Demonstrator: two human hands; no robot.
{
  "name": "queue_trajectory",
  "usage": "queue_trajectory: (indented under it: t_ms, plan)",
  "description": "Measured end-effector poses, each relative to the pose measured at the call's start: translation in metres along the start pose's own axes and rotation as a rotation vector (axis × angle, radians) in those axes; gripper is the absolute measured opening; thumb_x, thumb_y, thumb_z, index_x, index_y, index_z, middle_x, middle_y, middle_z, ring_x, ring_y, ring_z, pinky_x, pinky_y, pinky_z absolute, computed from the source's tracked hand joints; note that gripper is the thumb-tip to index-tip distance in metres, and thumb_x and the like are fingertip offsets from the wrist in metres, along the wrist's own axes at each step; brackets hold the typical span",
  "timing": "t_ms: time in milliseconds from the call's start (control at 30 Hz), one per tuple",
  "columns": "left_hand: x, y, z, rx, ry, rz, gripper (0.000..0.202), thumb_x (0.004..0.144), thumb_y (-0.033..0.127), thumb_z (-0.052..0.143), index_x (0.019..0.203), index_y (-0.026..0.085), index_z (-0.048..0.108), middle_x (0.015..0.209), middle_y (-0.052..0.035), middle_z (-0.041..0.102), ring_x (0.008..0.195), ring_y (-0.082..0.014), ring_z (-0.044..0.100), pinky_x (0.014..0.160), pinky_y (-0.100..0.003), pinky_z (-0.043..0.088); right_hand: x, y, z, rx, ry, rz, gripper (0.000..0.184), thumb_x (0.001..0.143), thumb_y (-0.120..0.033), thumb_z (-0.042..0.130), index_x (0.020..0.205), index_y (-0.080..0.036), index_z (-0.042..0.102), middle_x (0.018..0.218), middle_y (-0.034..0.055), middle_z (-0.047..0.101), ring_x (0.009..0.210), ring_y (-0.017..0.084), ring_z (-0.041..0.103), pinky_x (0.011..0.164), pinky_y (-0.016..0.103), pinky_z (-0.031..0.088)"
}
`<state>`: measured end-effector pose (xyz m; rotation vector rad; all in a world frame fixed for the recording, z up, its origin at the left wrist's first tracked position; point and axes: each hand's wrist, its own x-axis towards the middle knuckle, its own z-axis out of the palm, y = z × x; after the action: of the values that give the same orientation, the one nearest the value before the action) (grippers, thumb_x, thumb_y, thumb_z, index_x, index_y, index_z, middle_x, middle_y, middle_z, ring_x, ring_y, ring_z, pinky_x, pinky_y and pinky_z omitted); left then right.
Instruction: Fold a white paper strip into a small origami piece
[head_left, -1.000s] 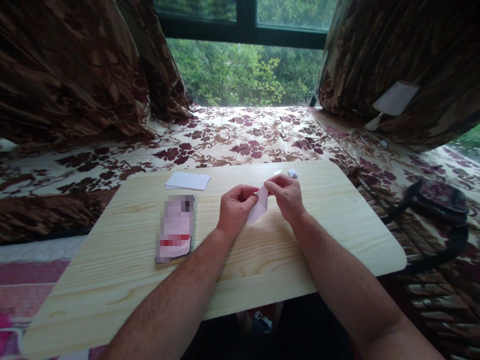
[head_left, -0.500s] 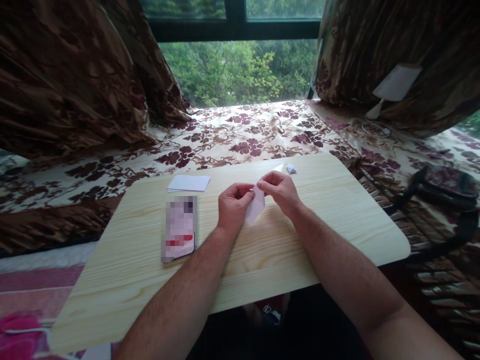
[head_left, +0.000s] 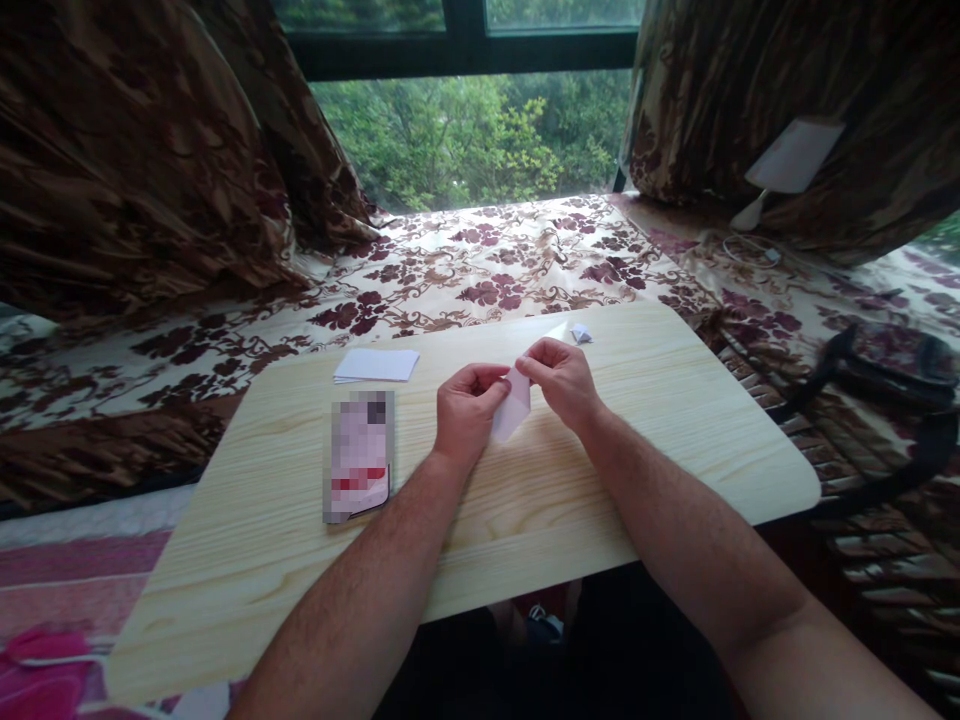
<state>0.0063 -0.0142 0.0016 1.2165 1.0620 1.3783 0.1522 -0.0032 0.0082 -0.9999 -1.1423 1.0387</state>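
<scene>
Between my two hands, just above the wooden table point(head_left: 525, 540), is a small folded sheet of white paper point(head_left: 513, 412). My left hand point(head_left: 470, 405) pinches its left side between thumb and fingers. The thumb and forefinger of my right hand point(head_left: 559, 378) grip its upper corner. The lower part of the paper hangs toward me and narrows, with a crease across it. Beyond my right hand a small folded paper piece point(head_left: 580, 333) lies near the table's far edge.
A stack of white paper sheets point(head_left: 376, 365) lies at the table's far left. Nearer me is a phone point(head_left: 360, 455), its face blurred out. A white lamp point(head_left: 796, 155) stands at the right on the floral cloth point(head_left: 487, 255). A dark chair point(head_left: 892, 400) is right of the table.
Both hands keep the same pinch on the folded paper and have barely moved. The whole view has shifted very slightly.
</scene>
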Motion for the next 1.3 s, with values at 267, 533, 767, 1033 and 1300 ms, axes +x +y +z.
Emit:
queue_trajectory:
  t_ms: [267, 533, 767, 1033, 1300]
  plan:
    - [0.0003, 0.0008, 0.0012, -0.061, -0.038, -0.07, 0.023, 0.065, 0.025, 0.081, 0.086, 0.017, 0.076, 0.074, -0.0016, 0.071, 0.06, -0.0107, 0.058, 0.055, -0.022, 0.043, -0.0006, -0.0041, -0.0002, -0.106, 0.078, -0.047, 0.026, 0.08, -0.034, 0.066, 0.06, -0.02, 0.06, 0.053, -0.003, 0.056, 0.052, 0.012, 0.051, 0.051, 0.026, 0.041]
    - [0.0016, -0.0002, -0.0002, -0.084, -0.054, -0.106, 0.028, 0.063, 0.026, 0.082, 0.089, 0.017, 0.077, 0.073, -0.0021, 0.071, 0.06, -0.0114, 0.059, 0.055, -0.022, 0.044, -0.0016, -0.0013, -0.0007, -0.236, 0.093, -0.116, 0.029, 0.085, -0.04, 0.062, 0.063, -0.02, 0.061, 0.055, -0.0026, 0.055, 0.051, 0.012, 0.049, 0.051, 0.026, 0.04]
    - [0.0012, -0.0012, -0.0004, -0.082, -0.066, -0.098, 0.026, 0.066, 0.026, 0.08, 0.09, 0.017, 0.078, 0.073, -0.0036, 0.072, 0.059, -0.0128, 0.061, 0.054, -0.024, 0.045, -0.0034, -0.0005, 0.0017, -0.21, 0.136, -0.128, 0.027, 0.082, -0.041, 0.068, 0.066, -0.02, 0.064, 0.056, -0.0015, 0.058, 0.052, 0.013, 0.051, 0.052, 0.027, 0.044]
    - [0.0031, -0.0026, -0.0033, -0.135, -0.033, -0.088, 0.025, 0.067, 0.025, 0.08, 0.091, 0.017, 0.077, 0.077, -0.0041, 0.074, 0.064, -0.0143, 0.064, 0.059, -0.025, 0.049, -0.0005, 0.0009, -0.0007, -0.154, 0.021, -0.028, 0.03, 0.077, -0.047, 0.073, 0.07, -0.019, 0.067, 0.061, 0.0001, 0.064, 0.056, 0.014, 0.057, 0.055, 0.028, 0.049]
    - [0.0043, -0.0031, -0.0033, -0.143, -0.019, -0.066, 0.023, 0.067, 0.023, 0.08, 0.089, 0.016, 0.077, 0.076, -0.0034, 0.074, 0.064, -0.0147, 0.065, 0.06, -0.026, 0.05, -0.001, 0.0008, -0.0019, -0.23, -0.006, -0.061, 0.026, 0.08, -0.037, 0.071, 0.065, -0.017, 0.064, 0.054, -0.0018, 0.059, 0.05, 0.011, 0.052, 0.049, 0.025, 0.041]
